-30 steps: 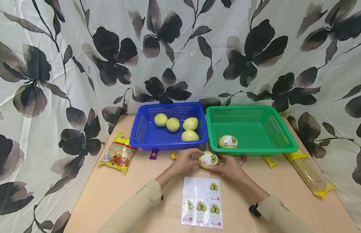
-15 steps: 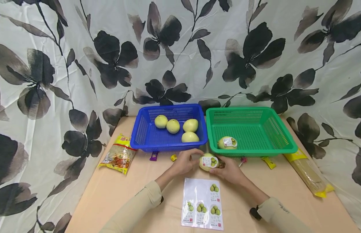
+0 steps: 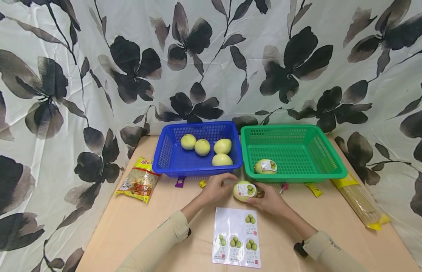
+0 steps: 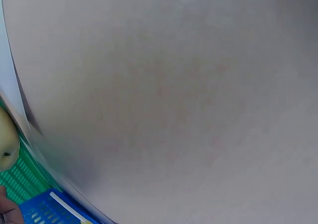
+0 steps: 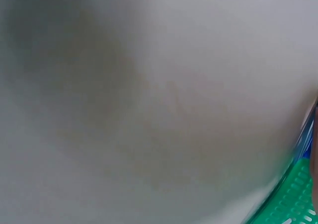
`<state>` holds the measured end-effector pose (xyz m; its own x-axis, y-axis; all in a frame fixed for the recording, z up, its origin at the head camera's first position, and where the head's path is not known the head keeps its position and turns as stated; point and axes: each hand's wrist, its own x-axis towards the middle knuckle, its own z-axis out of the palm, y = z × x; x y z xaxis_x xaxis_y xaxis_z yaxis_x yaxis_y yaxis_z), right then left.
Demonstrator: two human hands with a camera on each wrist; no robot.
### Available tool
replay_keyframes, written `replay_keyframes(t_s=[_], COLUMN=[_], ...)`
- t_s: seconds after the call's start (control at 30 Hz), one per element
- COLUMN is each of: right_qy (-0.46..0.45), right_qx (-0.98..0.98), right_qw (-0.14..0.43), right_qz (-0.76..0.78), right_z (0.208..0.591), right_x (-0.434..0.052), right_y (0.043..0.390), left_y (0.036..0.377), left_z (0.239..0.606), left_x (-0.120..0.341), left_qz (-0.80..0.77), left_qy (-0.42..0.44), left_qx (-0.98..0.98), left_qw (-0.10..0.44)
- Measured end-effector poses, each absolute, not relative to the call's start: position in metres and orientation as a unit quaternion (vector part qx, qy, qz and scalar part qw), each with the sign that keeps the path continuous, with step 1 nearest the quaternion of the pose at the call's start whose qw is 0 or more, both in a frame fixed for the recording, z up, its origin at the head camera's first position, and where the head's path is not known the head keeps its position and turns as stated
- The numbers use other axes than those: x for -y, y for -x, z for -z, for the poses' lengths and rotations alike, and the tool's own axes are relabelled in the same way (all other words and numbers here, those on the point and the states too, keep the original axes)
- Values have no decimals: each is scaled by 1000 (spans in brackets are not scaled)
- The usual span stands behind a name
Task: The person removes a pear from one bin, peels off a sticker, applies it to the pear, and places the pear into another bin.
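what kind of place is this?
Probably an improvised tabletop fruit-labelling setup, likely indoors: a floral fabric backdrop behind the table, a fruit-sticker sheet with bare spots, and a labelled fruit just beyond it.

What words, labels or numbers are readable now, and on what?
None clear enough to quote.
Sticker sheet: print too small.
Held fruit: sticker, too small.
Fruit in the green basket: sticker, too small.
Yellow-topped bag: red characters, too blurred.
Right sleeve: dark lettering, too small.
Purple wrapper: too small.
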<state>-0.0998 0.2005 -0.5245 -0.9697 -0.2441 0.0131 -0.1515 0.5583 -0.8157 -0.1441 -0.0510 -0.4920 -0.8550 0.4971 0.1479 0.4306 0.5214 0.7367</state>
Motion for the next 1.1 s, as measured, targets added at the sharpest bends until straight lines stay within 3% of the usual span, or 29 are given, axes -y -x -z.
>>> replay_keyframes(t_s=[0.57,0.87,1.1], right_qy=[127,144,146], right_qx=[-872,-850,-867], right_qw=[32,50,22], right_qz=[471,504,476], right_z=[522,463,421], right_x=[-205,-230,-261], right_y=[89,66,81], left_y=[150,157,160], left_z=[484,482,482], left_x=[33,16,-2], left_qz=[-448,-484,-481], left_qy=[-268,-266,-255], left_qx=[-852,-832,-835], left_qw=[39,61,80])
